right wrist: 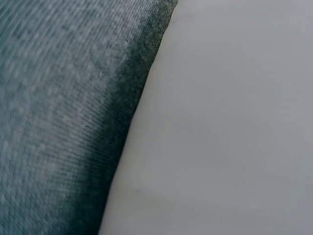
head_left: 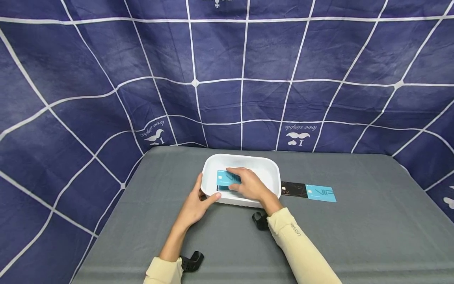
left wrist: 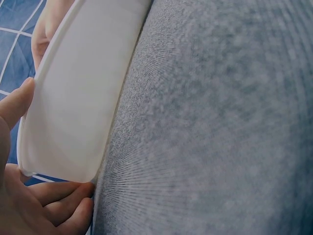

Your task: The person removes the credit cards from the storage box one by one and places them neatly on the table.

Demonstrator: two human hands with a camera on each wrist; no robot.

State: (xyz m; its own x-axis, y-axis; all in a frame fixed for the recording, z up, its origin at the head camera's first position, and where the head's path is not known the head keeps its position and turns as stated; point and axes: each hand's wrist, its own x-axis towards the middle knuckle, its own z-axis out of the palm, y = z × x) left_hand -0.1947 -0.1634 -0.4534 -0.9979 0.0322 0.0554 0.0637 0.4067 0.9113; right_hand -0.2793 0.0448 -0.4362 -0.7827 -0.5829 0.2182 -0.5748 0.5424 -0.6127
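A white rectangular tray (head_left: 267,167) stands on the grey cloth, and my left hand (head_left: 193,205) grips its near left corner. The left thumb lies at the front rim while the fingers bend against the end wall, as the left wrist view shows. Over the tray, my right hand (head_left: 252,184) pinches a light blue card (head_left: 224,177) between thumb and fingers; part of the card is hidden behind them. Under its lower edge shows a strip of another card (head_left: 222,188). The right wrist view holds only the tray's outer wall (right wrist: 220,122) and cloth.
Right of the tray, a black VIP card (head_left: 294,189) lies against its side, with a light blue VIP card (head_left: 320,193) adjoining it. A grey cloth (head_left: 372,236) covers the table. Blue curtains (head_left: 220,98) with white lines hang behind and at the sides.
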